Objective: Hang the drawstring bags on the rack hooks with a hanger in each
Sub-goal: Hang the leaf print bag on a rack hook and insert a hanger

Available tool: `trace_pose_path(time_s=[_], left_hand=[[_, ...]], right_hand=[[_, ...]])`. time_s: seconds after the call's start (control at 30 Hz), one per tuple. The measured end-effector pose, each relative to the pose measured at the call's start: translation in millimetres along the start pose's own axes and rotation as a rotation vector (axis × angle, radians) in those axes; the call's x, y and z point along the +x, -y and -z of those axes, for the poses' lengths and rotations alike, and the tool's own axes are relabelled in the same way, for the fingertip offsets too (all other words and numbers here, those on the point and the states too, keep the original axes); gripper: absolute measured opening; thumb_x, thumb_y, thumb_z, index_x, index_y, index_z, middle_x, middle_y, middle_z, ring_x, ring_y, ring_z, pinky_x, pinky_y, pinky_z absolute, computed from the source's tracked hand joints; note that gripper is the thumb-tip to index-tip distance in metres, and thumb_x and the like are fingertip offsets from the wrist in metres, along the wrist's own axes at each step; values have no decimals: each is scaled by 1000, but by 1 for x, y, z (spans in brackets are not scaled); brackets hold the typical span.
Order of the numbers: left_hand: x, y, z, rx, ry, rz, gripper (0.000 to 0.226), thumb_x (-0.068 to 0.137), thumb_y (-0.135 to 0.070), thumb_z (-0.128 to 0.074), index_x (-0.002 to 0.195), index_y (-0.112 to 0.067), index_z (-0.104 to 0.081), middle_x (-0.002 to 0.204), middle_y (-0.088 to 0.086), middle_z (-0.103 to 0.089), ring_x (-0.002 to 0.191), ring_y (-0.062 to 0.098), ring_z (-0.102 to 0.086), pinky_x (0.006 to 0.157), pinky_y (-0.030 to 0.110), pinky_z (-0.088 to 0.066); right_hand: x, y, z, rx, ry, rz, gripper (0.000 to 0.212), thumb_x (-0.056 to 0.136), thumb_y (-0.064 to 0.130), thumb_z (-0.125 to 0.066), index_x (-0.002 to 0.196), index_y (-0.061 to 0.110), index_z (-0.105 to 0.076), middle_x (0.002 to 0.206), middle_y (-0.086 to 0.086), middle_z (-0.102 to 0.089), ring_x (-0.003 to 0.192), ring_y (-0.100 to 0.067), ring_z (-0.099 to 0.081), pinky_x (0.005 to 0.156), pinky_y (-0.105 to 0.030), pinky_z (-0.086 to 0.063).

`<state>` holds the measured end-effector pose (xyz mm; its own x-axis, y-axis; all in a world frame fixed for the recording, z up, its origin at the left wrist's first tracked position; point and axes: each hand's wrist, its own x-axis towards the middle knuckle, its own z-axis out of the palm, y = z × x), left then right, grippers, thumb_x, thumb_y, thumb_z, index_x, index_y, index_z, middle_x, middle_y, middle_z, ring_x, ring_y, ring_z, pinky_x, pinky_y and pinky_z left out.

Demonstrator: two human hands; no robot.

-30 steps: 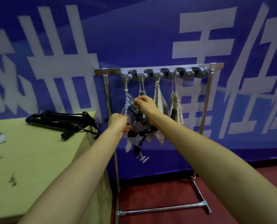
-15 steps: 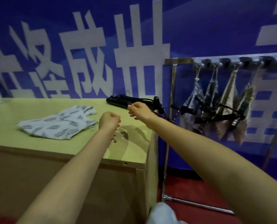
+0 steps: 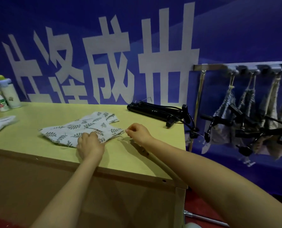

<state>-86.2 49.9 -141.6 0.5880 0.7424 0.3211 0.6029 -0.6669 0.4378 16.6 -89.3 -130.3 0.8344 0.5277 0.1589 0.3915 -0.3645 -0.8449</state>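
A small pile of white leaf-print drawstring bags (image 3: 81, 129) lies flat on the yellow-green table (image 3: 137, 155). My left hand (image 3: 90, 145) rests on the pile's near right corner, fingers curled onto the fabric. My right hand (image 3: 138, 132) hovers just right of that corner, thumb and forefinger pinched together above a loose cord (image 3: 122, 139); whether it holds the cord is unclear. A bundle of black hangers (image 3: 155, 111) lies at the table's far right. Several bags (image 3: 224, 112) with black hangers (image 3: 245, 129) in them hang from the rack hooks (image 3: 234, 72).
The metal rack (image 3: 209, 67) stands right of the table against a blue banner wall. Two bottles (image 3: 10, 94) stand at the table's far left corner, with a white object (image 3: 2, 122) lying near them. The floor is red.
My view swung left from the rack to the table. Both hands left the hung bags and came down to the bag pile; the left hand now rests on it.
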Motion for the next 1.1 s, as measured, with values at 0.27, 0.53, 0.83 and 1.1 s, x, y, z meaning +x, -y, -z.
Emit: trace_pose_path(time_s=[0.27,0.53,0.83,1.1], left_hand=[[23,7,-11,-49,-17,4,22,90,-28,-58,99,-18,-74,101,10,-69,100,31,-59,91,42,-48],[43,-16,29,-471,-205,-18,31,99,-22,-42,99,-4,-67,86,14,-67,72,28,-56,64,32,-41],[36,-37,56,-604,-265,-18,16,95,-22,-52,97,-7,-58,94,9,-60,85,24,-54,71,31,-39],[34,-44,92,-677,-355,-194,8,96,-7,-41,97,-14,-45,90,4,-53,78,18,-51,54,18,-35]], right_hand=[[22,-16,7,40,-138,-44,23,96,25,-50,107,9,-64,106,-7,-67,98,-22,-61,87,-36,-50],[33,-7,-7,129,-80,-74,29,95,27,-53,114,6,-60,100,-9,-68,90,-25,-65,88,-44,-54],[33,40,-37,520,96,-278,49,90,48,-56,113,5,-54,94,-14,-69,69,-22,-67,63,-35,-59],[39,105,-36,1179,281,-220,20,101,17,-39,114,16,-54,96,-5,-63,89,-22,-60,80,-45,-51]])
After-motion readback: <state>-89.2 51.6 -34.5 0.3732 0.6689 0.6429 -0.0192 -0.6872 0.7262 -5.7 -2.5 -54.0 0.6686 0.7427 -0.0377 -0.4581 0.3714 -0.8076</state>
